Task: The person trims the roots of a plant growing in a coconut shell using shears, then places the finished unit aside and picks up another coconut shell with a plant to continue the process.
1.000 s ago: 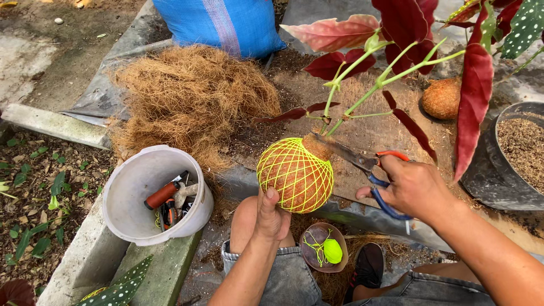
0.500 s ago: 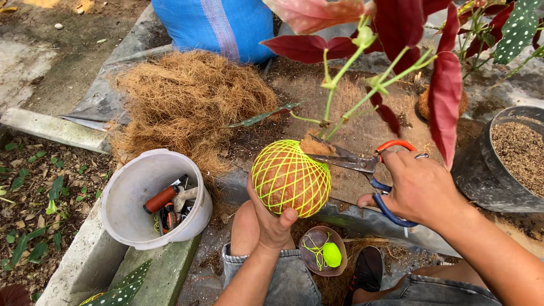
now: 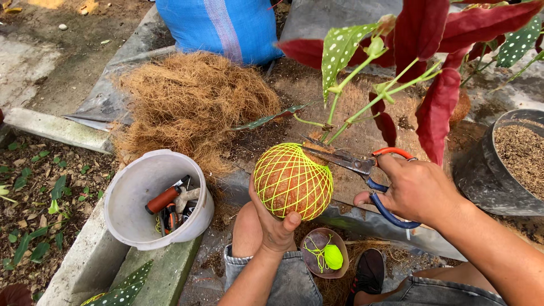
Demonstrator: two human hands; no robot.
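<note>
Left hand cups the round brown fibre ball wrapped in yellow-green string netting from below, at 6 o'clock of the ball: palm under, thumb up the near face, fingers curled round the left side. The ball sits mid-frame, held up off the ground above the knees. Right hand is closed thru the loops of the scissors with one orange and one blue handle, at 3 o'clock of the ball; blade tips lie at the ball's top by the plant stems, blades nearly together.

Handling, by my read: the ball looks firm but crumbly inside, light to middling; the netting gives good grip, not slippery. Best held low and wide, as the palm does, since the green stems w/ red and white-spotted leaves rising from its top look brittle. Don't grab up there.

Around: white plastic bucket w/ tools in it at 9 o'clock, pile of dry brown coir fibre at 11 o'clock, blue woven sack at 12, dark round pot of gritty mix at 3 o'clock. A small brown bowl holding a spool of yellow-green string sits at 6 o'clock, between the legs. The leaves overhang the scissors and partly block the view of the top.
</note>
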